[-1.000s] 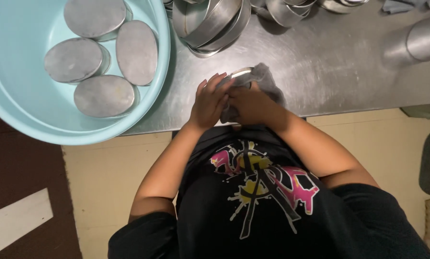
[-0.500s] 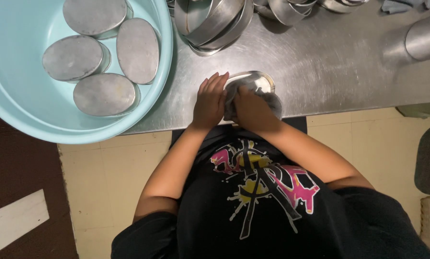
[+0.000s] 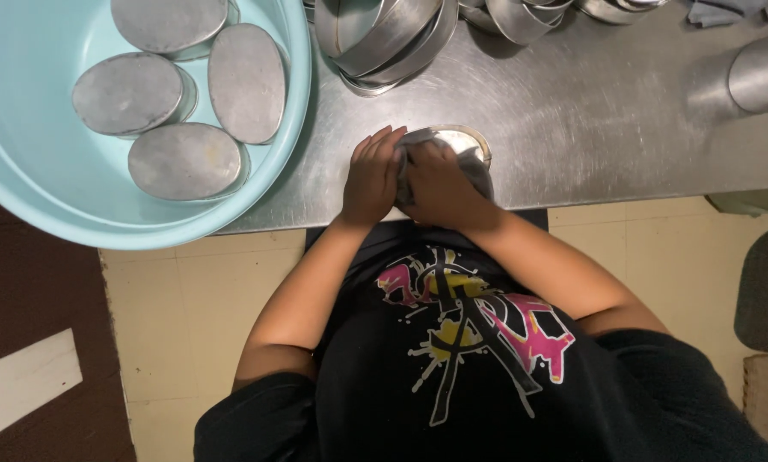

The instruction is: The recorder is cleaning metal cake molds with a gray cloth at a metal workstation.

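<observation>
**Two hands on one small metal tin**

Head view looks straight down at a person in a black shirt with a bright splash print. Both hands meet at the near edge of the shiny metal tabletop (image 3: 589, 128).

The left hand (image 3: 372, 175) lies flat with its fingers together and pointing to 12 o'clock. It presses on the left side of a small oval metal tin (image 3: 462, 141). It is not closed around the tin; it only touches the side.

The right hand (image 3: 435, 184) is curled shut on a grey cloth (image 3: 478, 175), and it pushes the cloth onto the tin. The tin lies at about 1 o'clock from this hand, partly hidden under it. Only the far rim shows, so I cannot tell for sure which way its long side runs. Both hands touch the tin, and the right one covers more of it.

Both arms bend in from the body, with the elbows out wide. The left arm comes up from 7 o'clock and the right arm from 4 o'clock.

At 10 o'clock from the hands sits a big light blue tub (image 3: 24, 162). Four oval metal tins (image 3: 183, 161) lie upside down in it. At 12 o'clock, a pile of metal tins (image 3: 384, 38) stands well apart from the hands. A metal cup (image 3: 760, 73) lies far off at 2 o'clock.
</observation>
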